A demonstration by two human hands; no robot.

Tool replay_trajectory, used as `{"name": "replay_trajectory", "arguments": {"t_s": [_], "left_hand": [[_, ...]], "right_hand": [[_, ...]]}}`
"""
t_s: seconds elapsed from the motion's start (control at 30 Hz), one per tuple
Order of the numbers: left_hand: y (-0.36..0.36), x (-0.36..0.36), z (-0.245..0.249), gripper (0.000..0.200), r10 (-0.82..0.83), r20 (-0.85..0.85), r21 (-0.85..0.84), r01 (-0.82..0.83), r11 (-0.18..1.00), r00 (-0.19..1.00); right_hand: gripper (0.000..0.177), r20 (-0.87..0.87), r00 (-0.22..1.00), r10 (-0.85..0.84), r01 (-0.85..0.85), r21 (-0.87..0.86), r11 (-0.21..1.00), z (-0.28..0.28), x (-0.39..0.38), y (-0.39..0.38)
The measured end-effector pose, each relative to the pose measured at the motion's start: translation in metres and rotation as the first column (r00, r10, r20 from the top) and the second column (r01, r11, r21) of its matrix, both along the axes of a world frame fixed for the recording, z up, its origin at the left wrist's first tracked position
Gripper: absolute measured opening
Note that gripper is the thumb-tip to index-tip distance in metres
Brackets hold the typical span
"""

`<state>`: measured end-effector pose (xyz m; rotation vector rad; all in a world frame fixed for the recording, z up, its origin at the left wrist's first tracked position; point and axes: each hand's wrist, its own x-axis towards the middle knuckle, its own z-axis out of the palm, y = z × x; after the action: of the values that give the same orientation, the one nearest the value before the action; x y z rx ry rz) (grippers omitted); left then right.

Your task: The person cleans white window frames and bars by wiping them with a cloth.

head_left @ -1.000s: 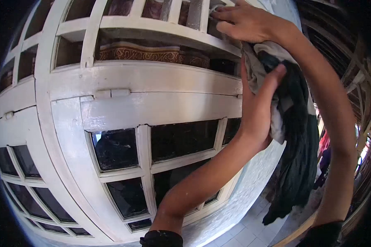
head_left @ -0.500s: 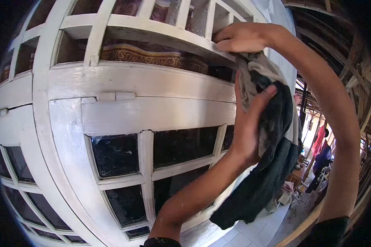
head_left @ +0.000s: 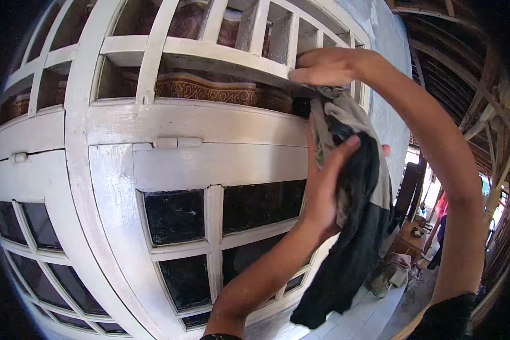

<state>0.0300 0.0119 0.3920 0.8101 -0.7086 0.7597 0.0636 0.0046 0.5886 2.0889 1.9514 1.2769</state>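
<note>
A black-and-grey cloth (head_left: 360, 187) hangs in loose folds beside the white window frame, its black end drooping low. My left hand (head_left: 326, 190) is wrapped round the middle of the cloth, thumb on the near side. Higher up, my right hand (head_left: 328, 65) is closed on the grey upper end of the cloth, at the white wooden lattice (head_left: 226, 54) above the window. Its fingertips are at the lattice opening and partly hidden, as is the bit of cloth beneath them.
Dark glass panes (head_left: 175, 215) sit in the white frame below the lattice. A patterned brown curtain (head_left: 209, 90) shows behind the bars. To the right are a pale blue wall (head_left: 388, 85), a wooden table (head_left: 411, 235) and crumpled cloth (head_left: 394, 272) on the tiled ledge.
The view has shifted, so the window frame sits further right and slightly lower. Both hands keep hold of the cloth and appear slightly further left along the frame.
</note>
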Motion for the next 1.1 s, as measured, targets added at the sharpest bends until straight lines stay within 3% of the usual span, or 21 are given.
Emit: {"name": "replay_trajectory", "arguments": {"t_s": [0.1, 0.23, 0.33, 0.37, 0.47, 0.6, 0.67, 0.77, 0.87, 1.0, 1.1], "left_hand": [[-0.003, -0.007, 0.003, 0.047, -0.175, 0.024, -0.06, 0.176, 0.983, 0.984], [-0.009, -0.016, -0.011, 0.064, -0.126, -0.053, -0.042, 0.124, 0.991, 0.991], [-0.012, -0.015, -0.015, 0.047, 0.172, -0.088, 0.132, -0.16, 0.978, 0.981], [-0.01, -0.011, -0.014, 0.046, 0.15, -0.076, 0.124, -0.14, 0.982, 0.986], [-0.003, -0.005, -0.004, 0.045, 0.166, -0.096, 0.104, -0.156, 0.982, 0.981], [0.0, 0.003, 0.023, 0.049, 0.25, 0.001, -0.02, -0.25, 0.968, 0.968], [0.002, -0.003, 0.032, 0.049, 0.159, 0.059, -0.012, -0.158, 0.987, 0.986], [-0.001, 0.004, 0.027, 0.04, 0.314, 0.077, 0.025, -0.316, 0.948, 0.946], [-0.005, 0.011, 0.018, 0.036, 0.275, 0.053, 0.037, -0.277, 0.96, 0.96], [-0.003, 0.02, 0.019, 0.041, 0.222, 0.021, 0.069, -0.223, 0.972, 0.975], [-0.001, 0.027, 0.018, 0.045, 0.197, 0.04, 0.055, -0.199, 0.979, 0.98]], "right_hand": [[0.056, -0.123, 0.987, 0.107, -0.132, -0.217, 0.967, 0.005, 0.006, -0.005], [0.059, 0.049, 0.971, 0.236, -0.232, -0.076, 0.97, -0.017, 0.026, -0.02], [0.056, 0.135, 0.973, 0.187, -0.189, 0.005, 0.982, -0.02, 0.024, -0.022], [0.053, 0.069, 0.984, 0.165, -0.162, -0.047, 0.986, -0.015, 0.019, -0.026], [0.05, 0.238, 0.959, 0.152, -0.167, 0.043, 0.985, 0.005, 0.03, -0.005], [0.053, 0.245, 0.969, -0.022, -0.01, 0.127, 0.992, 0.033, 0.02, 0.017], [0.053, 0.232, 0.951, -0.205, 0.165, 0.18, 0.97, 0.033, 0.013, 0.02], [0.052, 0.443, 0.888, -0.122, -0.035, 0.329, 0.944, 0.019, 0.022, 0.004], [0.05, 0.501, 0.865, -0.039, -0.214, 0.438, 0.873, 0.011, 0.044, -0.004], [0.048, 0.321, 0.928, -0.19, 0.05, 0.397, 0.916, 0.01, 0.017, -0.012], [0.048, 0.436, 0.899, -0.035, -0.151, 0.384, 0.911, 0.015, 0.027, 0.003]]}}
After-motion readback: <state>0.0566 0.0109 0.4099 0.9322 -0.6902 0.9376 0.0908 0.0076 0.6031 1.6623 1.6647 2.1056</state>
